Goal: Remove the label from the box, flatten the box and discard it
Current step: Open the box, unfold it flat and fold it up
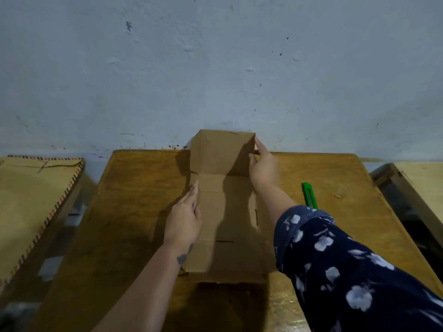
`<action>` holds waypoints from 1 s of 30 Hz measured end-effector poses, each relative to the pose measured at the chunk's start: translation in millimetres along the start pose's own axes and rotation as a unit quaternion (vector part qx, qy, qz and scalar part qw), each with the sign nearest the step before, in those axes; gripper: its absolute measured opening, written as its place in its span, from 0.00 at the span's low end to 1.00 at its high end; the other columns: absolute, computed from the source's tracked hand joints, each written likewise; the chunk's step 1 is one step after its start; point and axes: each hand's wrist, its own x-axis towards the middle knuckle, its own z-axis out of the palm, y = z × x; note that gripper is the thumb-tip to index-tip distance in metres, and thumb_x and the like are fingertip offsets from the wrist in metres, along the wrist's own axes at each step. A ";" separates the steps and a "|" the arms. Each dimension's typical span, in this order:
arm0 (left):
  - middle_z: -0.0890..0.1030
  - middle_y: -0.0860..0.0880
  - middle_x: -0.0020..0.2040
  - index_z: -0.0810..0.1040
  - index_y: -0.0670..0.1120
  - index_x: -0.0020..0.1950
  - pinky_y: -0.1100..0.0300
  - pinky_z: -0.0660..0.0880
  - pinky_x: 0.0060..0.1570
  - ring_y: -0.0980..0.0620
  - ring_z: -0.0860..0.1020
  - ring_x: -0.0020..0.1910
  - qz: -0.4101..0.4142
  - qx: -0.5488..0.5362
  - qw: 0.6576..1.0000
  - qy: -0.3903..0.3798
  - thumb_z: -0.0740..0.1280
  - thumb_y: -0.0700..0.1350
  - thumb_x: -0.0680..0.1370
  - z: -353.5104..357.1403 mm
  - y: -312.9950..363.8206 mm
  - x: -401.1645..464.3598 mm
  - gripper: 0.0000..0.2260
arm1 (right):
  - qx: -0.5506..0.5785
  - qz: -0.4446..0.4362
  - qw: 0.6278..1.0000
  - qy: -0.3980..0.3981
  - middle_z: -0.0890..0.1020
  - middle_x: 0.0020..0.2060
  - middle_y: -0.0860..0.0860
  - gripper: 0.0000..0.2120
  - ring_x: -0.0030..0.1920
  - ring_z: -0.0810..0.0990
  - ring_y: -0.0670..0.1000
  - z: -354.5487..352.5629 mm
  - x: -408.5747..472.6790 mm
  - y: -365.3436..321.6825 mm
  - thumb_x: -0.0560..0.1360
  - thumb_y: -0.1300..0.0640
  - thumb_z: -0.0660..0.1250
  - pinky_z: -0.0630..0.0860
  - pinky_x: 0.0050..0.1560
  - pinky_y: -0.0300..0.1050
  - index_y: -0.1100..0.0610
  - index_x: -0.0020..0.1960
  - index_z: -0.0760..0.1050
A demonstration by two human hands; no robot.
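A brown cardboard box (225,212) lies mostly flat along the middle of a wooden table (134,212). Its far flap (220,152) stands upright near the wall. My right hand (262,170) grips the right edge of that raised flap. With fingers straight, my left hand (185,216) rests flat against the left edge of the flattened panel. I see no label on the visible cardboard.
A green utility knife (309,195) lies on the table right of the box. A pale blue wall (215,68) rises just behind the table. Another flat cardboard sheet (31,200) with a striped edge sits to the left. A second wooden surface (419,185) stands at the right.
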 end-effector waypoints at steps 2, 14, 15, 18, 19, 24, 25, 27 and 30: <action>0.70 0.53 0.72 0.56 0.57 0.76 0.62 0.79 0.49 0.53 0.79 0.56 -0.005 -0.015 1.000 -0.008 0.61 0.41 0.80 -1.8 -1.4 -1.3 0.28 | -0.015 -0.001 1.000 -0.003 0.76 0.64 0.52 0.27 0.55 0.80 0.55 3.5 -7.2 3.6 0.79 0.57 0.60 0.78 0.53 0.55 0.47 0.75 0.57; 0.61 0.53 0.77 0.51 0.52 0.78 0.57 0.75 0.52 0.50 0.73 0.64 0.009 0.081 0.994 -0.068 0.55 0.50 0.82 -27.8 -20.0 -39.0 0.25 | -0.365 -0.065 0.893 -0.255 0.50 0.77 0.56 0.36 0.76 0.44 0.61 5.6 -170.8 22.6 0.73 0.30 0.54 0.35 0.69 0.70 0.42 0.76 0.49; 0.61 0.53 0.77 0.50 0.52 0.78 0.56 0.76 0.53 0.49 0.72 0.65 0.007 0.100 0.991 -0.083 0.54 0.52 0.82 -30.6 -25.0 -42.0 0.26 | -0.369 -0.062 0.883 -0.282 0.45 0.77 0.57 0.37 0.76 0.41 0.61 5.5 -179.7 25.8 0.72 0.29 0.52 0.36 0.69 0.70 0.41 0.76 0.45; 0.59 0.51 0.78 0.49 0.49 0.79 0.50 0.69 0.66 0.48 0.63 0.73 -0.010 0.155 0.981 -0.117 0.51 0.62 0.79 -35.4 -40.9 -52.5 0.32 | -0.360 -0.058 0.879 -0.307 0.36 0.76 0.56 0.39 0.75 0.34 0.61 8.5 -200.3 35.8 0.71 0.27 0.50 0.38 0.71 0.69 0.40 0.75 0.38; 0.57 0.50 0.78 0.48 0.48 0.79 0.48 0.63 0.70 0.49 0.58 0.76 -0.022 0.175 0.976 -0.128 0.50 0.66 0.78 -37.0 -44.3 -56.0 0.35 | -0.360 -0.060 0.882 -0.298 0.35 0.76 0.56 0.39 0.75 0.33 0.61 11.2 -205.9 37.7 0.71 0.27 0.50 0.38 0.71 0.69 0.39 0.75 0.37; 0.48 0.50 0.80 0.44 0.47 0.79 0.44 0.51 0.75 0.50 0.48 0.78 -0.051 0.229 0.959 -0.159 0.53 0.72 0.73 -41.2 -49.8 -65.7 0.44 | -0.361 -0.072 0.895 -0.252 0.37 0.77 0.57 0.39 0.76 0.35 0.61 27.1 -229.4 35.4 0.71 0.26 0.47 0.39 0.71 0.69 0.40 0.75 0.39; 0.49 0.49 0.80 0.45 0.46 0.79 0.44 0.51 0.75 0.51 0.48 0.78 -0.050 0.229 0.959 -0.156 0.55 0.71 0.73 -41.6 -51.1 -65.8 0.44 | -0.361 -0.072 0.896 -0.249 0.37 0.76 0.57 0.38 0.75 0.35 0.61 29.0 -232.6 34.4 0.72 0.27 0.46 0.39 0.70 0.69 0.41 0.76 0.38; 0.50 0.49 0.80 0.47 0.46 0.78 0.45 0.52 0.75 0.51 0.49 0.78 -0.041 0.221 0.962 -0.152 0.56 0.67 0.75 -42.7 -54.2 -66.4 0.40 | -0.357 -0.073 0.899 -0.241 0.36 0.76 0.57 0.38 0.75 0.34 0.61 31.7 -238.0 34.4 0.72 0.27 0.44 0.38 0.71 0.69 0.41 0.76 0.38; 0.54 0.50 0.79 0.52 0.46 0.78 0.47 0.51 0.75 0.52 0.52 0.77 -0.023 0.184 0.974 -0.131 0.53 0.64 0.78 -45.4 -59.2 -68.9 0.34 | -0.349 -0.068 0.906 -0.229 0.36 0.77 0.56 0.37 0.75 0.33 0.60 34.1 -239.5 36.2 0.72 0.27 0.43 0.39 0.71 0.68 0.41 0.76 0.38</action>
